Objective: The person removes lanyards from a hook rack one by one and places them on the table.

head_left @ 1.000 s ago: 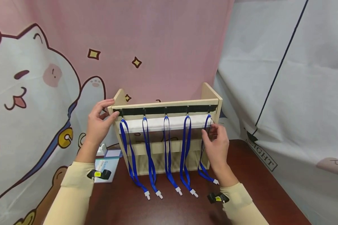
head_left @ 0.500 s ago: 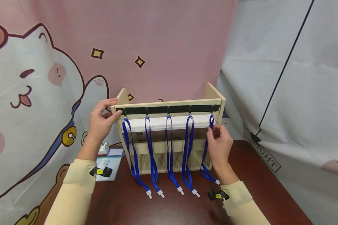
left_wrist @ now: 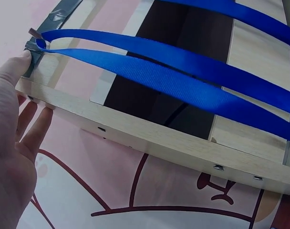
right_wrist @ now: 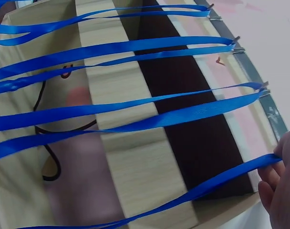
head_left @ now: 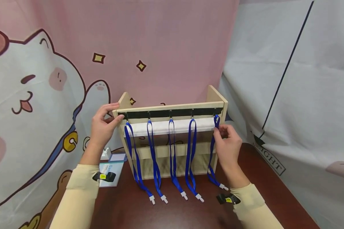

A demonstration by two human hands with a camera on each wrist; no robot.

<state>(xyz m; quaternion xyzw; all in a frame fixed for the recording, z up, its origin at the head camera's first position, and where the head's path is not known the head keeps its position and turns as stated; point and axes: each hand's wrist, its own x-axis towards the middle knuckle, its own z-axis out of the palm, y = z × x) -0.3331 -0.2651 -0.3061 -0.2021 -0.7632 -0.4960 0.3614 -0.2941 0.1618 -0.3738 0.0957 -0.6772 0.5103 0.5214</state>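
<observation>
A wooden rack (head_left: 172,105) stands on the dark red table (head_left: 263,187) in front of a pink cartoon backdrop (head_left: 46,82), with five blue lanyards hanging from hooks on a black strip (head_left: 172,112) along its top rail. The right hand (head_left: 227,147) pinches the rightmost lanyard (head_left: 211,159) just below its hook at the rack's right end — its grip closed on the strap, whose lower loop and white clip trail onto the table beside the wrist. The left hand (head_left: 103,127) steadies the rack's upper left corner; the thumb lies on the front edge by the first hook and the fingers seem to rest fairly straight against the side panel, though the wrist view shows them only partly. The other four lanyards (head_left: 172,152) hang free between the hands. A small blue card (head_left: 110,168) lies on the table left of the rack.
</observation>
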